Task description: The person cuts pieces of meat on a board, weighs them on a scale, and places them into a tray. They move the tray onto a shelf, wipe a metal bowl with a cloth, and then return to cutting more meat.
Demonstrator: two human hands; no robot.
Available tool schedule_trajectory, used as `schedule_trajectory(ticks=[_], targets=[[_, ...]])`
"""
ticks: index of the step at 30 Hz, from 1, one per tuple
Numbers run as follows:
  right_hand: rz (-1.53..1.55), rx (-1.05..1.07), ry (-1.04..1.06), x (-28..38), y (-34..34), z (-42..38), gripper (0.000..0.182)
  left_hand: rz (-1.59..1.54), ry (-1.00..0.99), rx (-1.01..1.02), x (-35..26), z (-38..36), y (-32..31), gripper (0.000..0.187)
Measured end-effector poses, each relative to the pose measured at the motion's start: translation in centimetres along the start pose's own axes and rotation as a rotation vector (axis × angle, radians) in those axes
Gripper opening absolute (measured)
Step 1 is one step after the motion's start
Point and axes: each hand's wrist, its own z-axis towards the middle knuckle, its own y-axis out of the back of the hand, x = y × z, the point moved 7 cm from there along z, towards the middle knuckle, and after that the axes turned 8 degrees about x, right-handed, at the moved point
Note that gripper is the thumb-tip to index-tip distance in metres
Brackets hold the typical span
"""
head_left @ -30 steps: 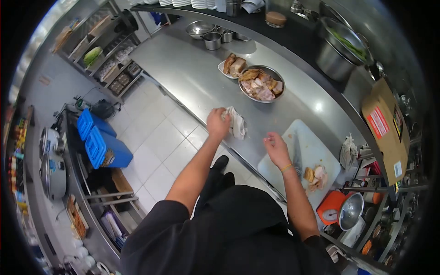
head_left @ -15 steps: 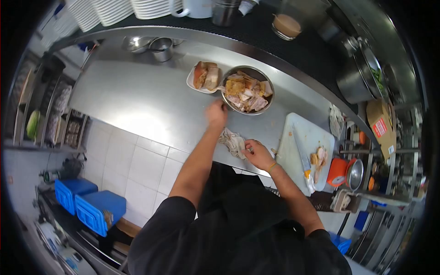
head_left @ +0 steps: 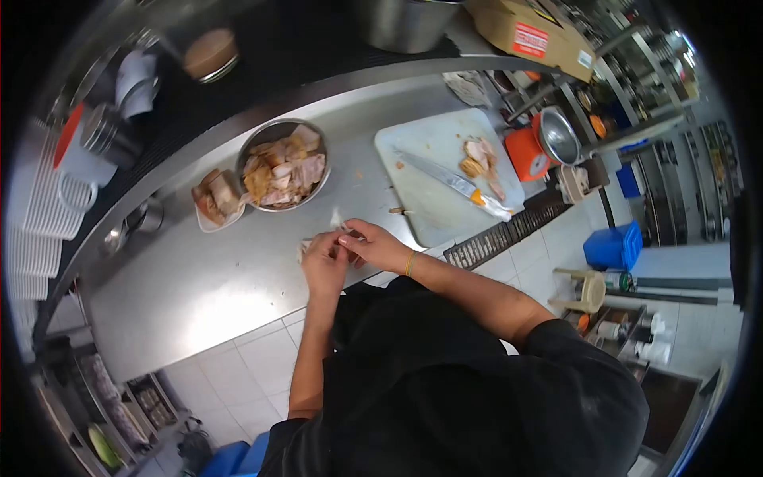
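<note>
My left hand [head_left: 325, 261] and my right hand [head_left: 377, 246] meet over the front edge of the steel counter [head_left: 230, 266]. Both have their fingers curled around a pale cloth [head_left: 337, 219], mostly hidden beneath them. Beyond them stands a metal bowl [head_left: 327, 176] full of cut meat [head_left: 282, 168]. A small white dish [head_left: 213, 226] with meat pieces touches the bowl's left side. To the right lies a white cutting board [head_left: 421, 219], bearing a knife [head_left: 441, 176] with an orange and white handle and some meat scraps [head_left: 481, 161].
An orange scale [head_left: 526, 154] with a metal pan stands right of the board. Another cloth [head_left: 467, 88] lies behind it. Overhead, a dark shelf holds stacked white plates [head_left: 54, 183], a mug [head_left: 83, 176], a glass [head_left: 211, 56] and a cardboard box [head_left: 532, 33].
The view has turned to the right. My left hand has moved from near the bowl to my right hand, and both now close over the cloth.
</note>
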Motion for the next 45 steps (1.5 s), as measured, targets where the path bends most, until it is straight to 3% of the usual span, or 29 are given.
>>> schedule_trajectory(ticks=[2, 5, 7, 10, 11, 14, 17, 20, 27, 33, 37, 38, 39, 41, 43, 45], targets=[[0.058, -0.027, 0.087, -0.7, 1.3, 0.0, 0.035, 0.059, -0.049, 0.086, -1.4, 0.6, -2.0, 0.02], [0.166, -0.136, 0.174, -1.4, 4.1, -2.0, 0.027, -0.155, -0.119, 0.273, -3.0, 0.9, -3.6, 0.03], [0.213, -0.191, 0.115, -2.8, 6.7, -3.4, 0.025, -0.236, -0.083, 0.364, -2.8, 0.5, -3.9, 0.038], [0.203, -0.28, 0.101, -4.7, 10.7, -6.6, 0.022, 0.09, 0.137, 0.331, 0.8, 0.3, -3.4, 0.044], [0.186, -0.311, 0.114, -5.2, 12.0, -7.7, 0.02, 0.439, -0.054, 0.189, -0.8, 0.3, -2.3, 0.055], [0.165, -0.37, 0.115, -6.6, 15.4, -11.7, 0.019, 0.8, 0.064, 0.059, 1.0, -1.2, -3.5, 0.055], [0.197, -0.382, 0.115, -9.2, 18.9, -15.3, 0.018, 0.714, 0.127, 0.135, 3.4, -1.3, -7.8, 0.049], [0.186, -0.409, 0.144, -10.5, 23.0, -19.7, 0.019, 0.63, 0.26, 0.185, 2.0, -0.9, -12.8, 0.04], [0.192, -0.558, 0.276, -12.1, 34.8, -31.7, 0.016, 0.893, 0.527, 0.073, -3.0, 3.1, -16.0, 0.062], [0.196, -0.717, 0.273, -16.5, 43.4, -40.0, 0.015, 0.826, 0.221, -0.066, -7.7, 11.7, -19.4, 0.052], [0.2, -0.891, 0.178, -18.6, 47.6, -45.3, 0.019, 0.779, 0.089, -0.225, -7.0, 12.9, -21.4, 0.052], [0.224, -0.898, 0.202, -19.7, 48.8, -45.8, 0.019, 0.786, 0.114, -0.19, -4.1, 13.2, -20.7, 0.052], [0.269, -0.918, 0.21, -20.4, 49.7, -46.4, 0.02, 0.876, 0.097, -0.289, -3.2, 11.9, -20.0, 0.052], [0.355, -0.95, 0.21, -21.6, 52.2, -47.6, 0.019, 1.01, 0.477, -0.331, 0.7, 8.5, -18.1, 0.069], [0.394, -0.985, 0.186, -23.0, 55.1, -48.5, 0.018, 1.143, 0.599, -0.033, 5.9, 5.4, -16.7, 0.072], [0.436, -1.023, 0.144, -24.8, 58.4, -49.3, 0.017, 1.086, 0.79, -0.17, 4.0, 3.0, -17.9, 0.069]])
